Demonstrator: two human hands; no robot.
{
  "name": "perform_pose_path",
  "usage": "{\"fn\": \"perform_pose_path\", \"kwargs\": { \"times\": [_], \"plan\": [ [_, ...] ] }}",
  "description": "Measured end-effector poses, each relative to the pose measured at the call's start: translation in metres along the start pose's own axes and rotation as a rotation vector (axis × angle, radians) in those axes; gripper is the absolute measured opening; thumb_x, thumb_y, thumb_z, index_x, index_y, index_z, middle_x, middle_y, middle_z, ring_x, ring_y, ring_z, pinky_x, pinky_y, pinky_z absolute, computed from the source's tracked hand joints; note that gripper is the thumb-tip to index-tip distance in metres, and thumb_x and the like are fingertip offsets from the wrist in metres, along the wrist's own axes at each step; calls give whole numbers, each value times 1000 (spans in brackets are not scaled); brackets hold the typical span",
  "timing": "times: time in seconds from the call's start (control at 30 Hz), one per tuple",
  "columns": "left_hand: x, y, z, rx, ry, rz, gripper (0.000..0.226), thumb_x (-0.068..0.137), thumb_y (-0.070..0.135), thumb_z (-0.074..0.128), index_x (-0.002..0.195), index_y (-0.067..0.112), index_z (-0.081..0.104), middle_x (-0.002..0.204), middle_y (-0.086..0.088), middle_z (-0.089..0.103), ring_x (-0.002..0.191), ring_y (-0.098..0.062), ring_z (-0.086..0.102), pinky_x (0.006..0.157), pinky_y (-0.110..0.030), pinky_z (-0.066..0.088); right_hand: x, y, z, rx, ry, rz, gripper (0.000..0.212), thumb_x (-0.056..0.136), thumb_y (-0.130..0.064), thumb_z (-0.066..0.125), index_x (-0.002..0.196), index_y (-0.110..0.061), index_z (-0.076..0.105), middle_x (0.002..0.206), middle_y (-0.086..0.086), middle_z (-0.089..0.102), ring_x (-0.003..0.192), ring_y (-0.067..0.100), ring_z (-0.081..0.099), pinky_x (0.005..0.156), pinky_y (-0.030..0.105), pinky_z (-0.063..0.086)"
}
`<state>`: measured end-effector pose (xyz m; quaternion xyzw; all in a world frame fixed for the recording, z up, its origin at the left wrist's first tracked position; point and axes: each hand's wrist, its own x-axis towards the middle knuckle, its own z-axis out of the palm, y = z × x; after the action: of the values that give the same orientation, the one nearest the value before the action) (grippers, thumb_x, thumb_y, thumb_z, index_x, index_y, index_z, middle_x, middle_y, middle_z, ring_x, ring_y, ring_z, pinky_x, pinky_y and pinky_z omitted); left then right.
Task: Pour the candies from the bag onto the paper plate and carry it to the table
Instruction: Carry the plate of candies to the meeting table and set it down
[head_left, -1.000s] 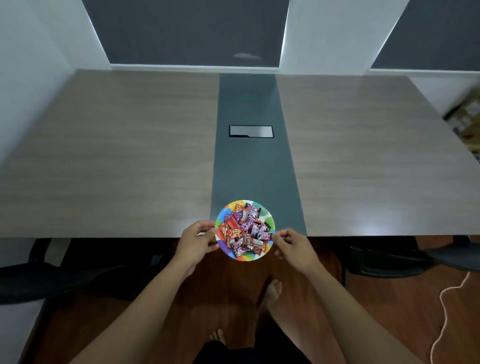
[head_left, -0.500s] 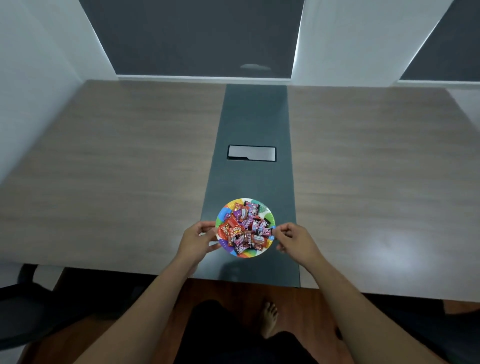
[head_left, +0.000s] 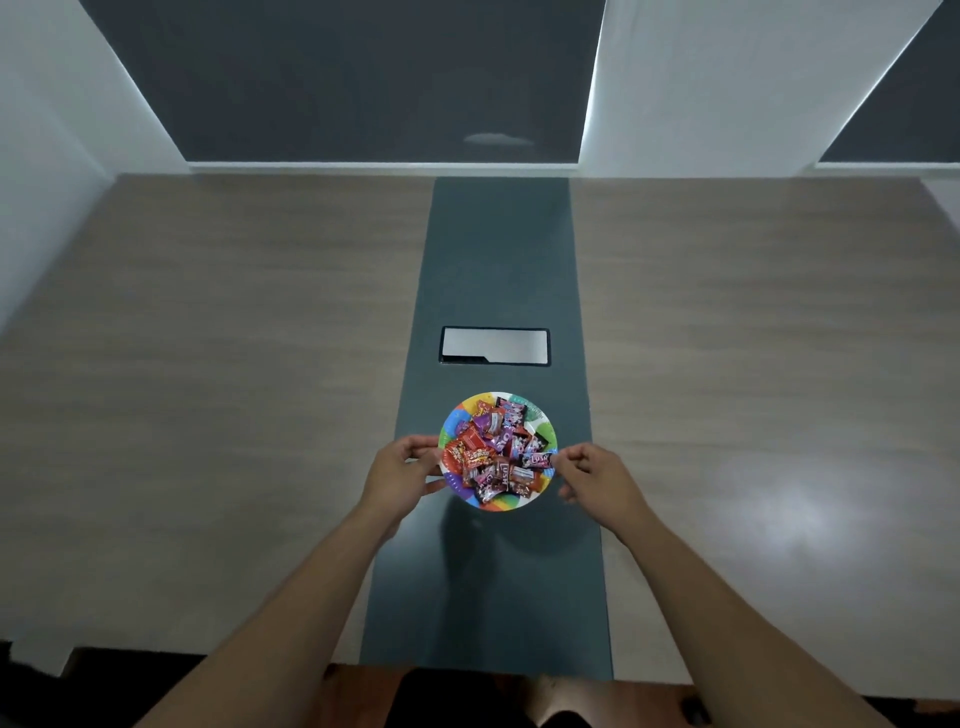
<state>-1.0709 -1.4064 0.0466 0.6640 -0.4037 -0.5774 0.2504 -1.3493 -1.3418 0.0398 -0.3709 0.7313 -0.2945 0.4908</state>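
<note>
Since a moment ago the paper plate (head_left: 497, 451) of candies (head_left: 500, 454) has travelled inward from the table's (head_left: 208, 389) near edge, over its dark middle strip, pinched between left hand (head_left: 402, 470) and right hand (head_left: 592, 475) at opposite rims, equally near.

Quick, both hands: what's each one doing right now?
Left hand: closed on the paper plate rim.
Right hand: pinching the plate's opposite rim.

Rectangular cable hatch (head_left: 494, 346) set in dark centre strip (head_left: 498, 249); dark window panels (head_left: 363, 78) behind; white walls (head_left: 701, 78).
</note>
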Motion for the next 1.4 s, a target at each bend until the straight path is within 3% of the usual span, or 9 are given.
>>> {"fn": "perform_pose_path", "kwargs": {
  "times": [0.2,0.5,0.6,0.7,0.77,1.0,1.1,1.23,1.4],
  "plan": [
    [91,38,4,76,1,-3,16,105,15,66,118,11,74,111,-7,77,100,-20,71,82,-31,63,87,-26,7,-1,37,33,19,103,-33,70,103,-14,71,94,8,81,67,19,72,76,48,67],
    [228,62,20,151,-2,-39,11,104,16,67,110,17,76,106,-5,80,92,-20,70,72,-30,58,212,-39,31,-104,124,78,14,105,-31,67,98,-19,69,97,8,81,75,24,77,78,45,64],
    [262,59,28,178,-12,-62,16,103,17,68,116,13,76,111,-5,79,100,-22,72,79,-34,61,243,-37,36,-192,154,85,13,104,-32,66,98,-21,69,96,2,78,91,28,78,81,39,60],
    [292,52,37,177,-3,-71,16,101,14,70,115,12,76,113,-8,79,100,-22,70,95,-43,60,270,-31,41,-225,180,106,19,104,-28,66,106,-12,75,95,4,76,89,21,71,65,26,47],
    [308,48,41,188,3,-82,15,101,14,70,114,13,77,112,-6,79,101,-21,70,100,-43,59,285,-29,45,-233,201,113,24,104,-26,67,111,-6,78,102,10,81,88,19,68,67,25,43],
    [347,43,52,197,12,-96,15,102,14,69,114,13,77,108,-2,77,98,-16,68,95,-40,60,323,-24,51,-243,232,164,26,104,-28,66,115,-8,79,111,10,82,88,17,64,64,25,41],
    [353,41,54,216,13,-83,16,102,14,68,115,12,77,108,-2,76,98,-17,67,91,-36,58,329,-24,53,-232,232,178,27,104,-28,66,116,-7,79,113,12,82,89,21,66,74,25,43],
    [357,40,53,233,15,-67,16,102,15,65,114,15,76,117,-6,78,108,-26,72,93,-42,61,329,-26,55,-218,253,174,28,105,-28,63,116,-7,78,113,11,82,105,30,74,77,26,42],
    [341,28,42,313,46,71,18,107,18,60,117,16,75,120,-7,76,107,-27,73,96,-46,64,303,-14,59,-274,337,82,30,109,-29,56,116,-9,77,105,8,79,103,32,73,77,31,45]
  ]
}}
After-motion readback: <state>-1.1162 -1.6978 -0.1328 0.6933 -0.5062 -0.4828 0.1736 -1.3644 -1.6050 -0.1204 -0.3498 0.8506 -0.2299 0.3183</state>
